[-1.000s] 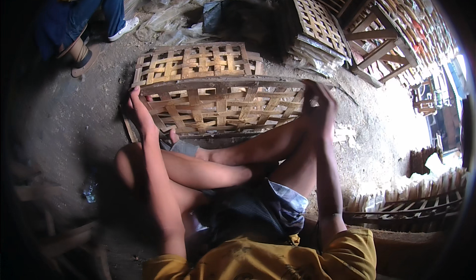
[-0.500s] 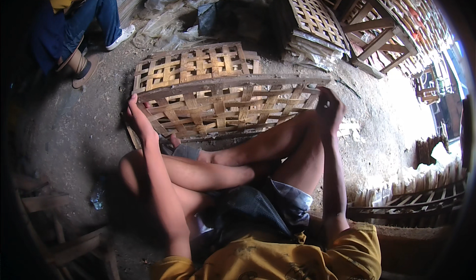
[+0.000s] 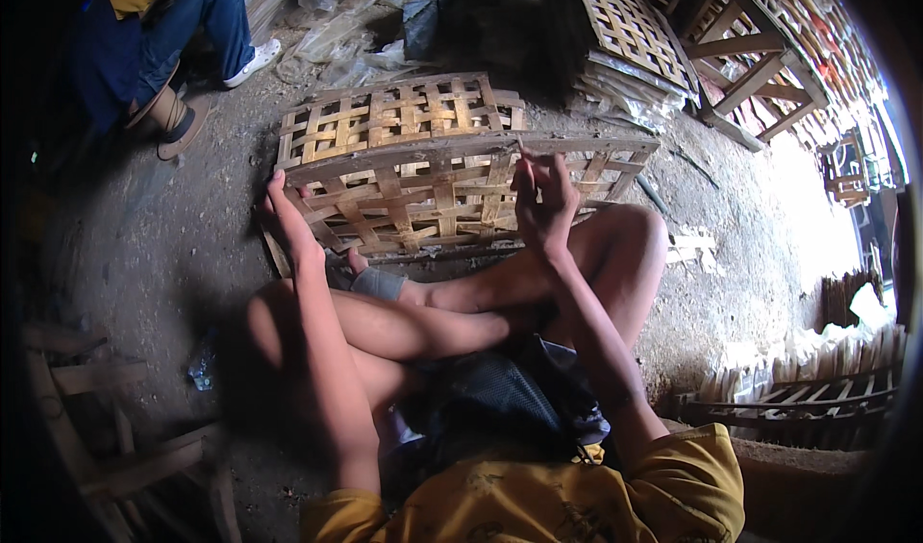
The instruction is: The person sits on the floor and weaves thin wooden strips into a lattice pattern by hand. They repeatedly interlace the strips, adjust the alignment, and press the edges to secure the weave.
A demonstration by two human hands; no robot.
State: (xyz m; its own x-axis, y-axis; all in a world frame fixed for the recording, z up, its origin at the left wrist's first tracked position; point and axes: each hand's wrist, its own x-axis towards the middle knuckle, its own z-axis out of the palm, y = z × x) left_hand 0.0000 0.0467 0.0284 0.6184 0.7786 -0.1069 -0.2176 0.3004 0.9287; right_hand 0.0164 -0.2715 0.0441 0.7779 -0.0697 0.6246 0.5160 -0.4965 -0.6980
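A woven bamboo panel (image 3: 413,202) stands tilted on its long edge in front of my crossed legs, its upper edge framed by a wooden strip. My left hand (image 3: 290,218) grips the panel's left end, thumb up along the corner. My right hand (image 3: 546,202) is at the upper strip, right of the middle, with fingers bent together. A thin sliver seems to stick up at its fingertips; what they pinch is too small to make out. Just behind, a second woven panel (image 3: 385,115) lies on the ground, partly hidden by the first.
A stack of woven panels (image 3: 630,24) with plastic sheets stands at the back right, beside a wooden frame (image 3: 760,82). Another person (image 3: 192,34) sits at the far left. Crumpled plastic (image 3: 351,24) lies at the back. Wooden stools or frames (image 3: 144,466) stand lower left.
My right hand has left the panel's right end and moved left along the upper edge to right of its middle. My left hand keeps its hold. The view has shifted slightly.
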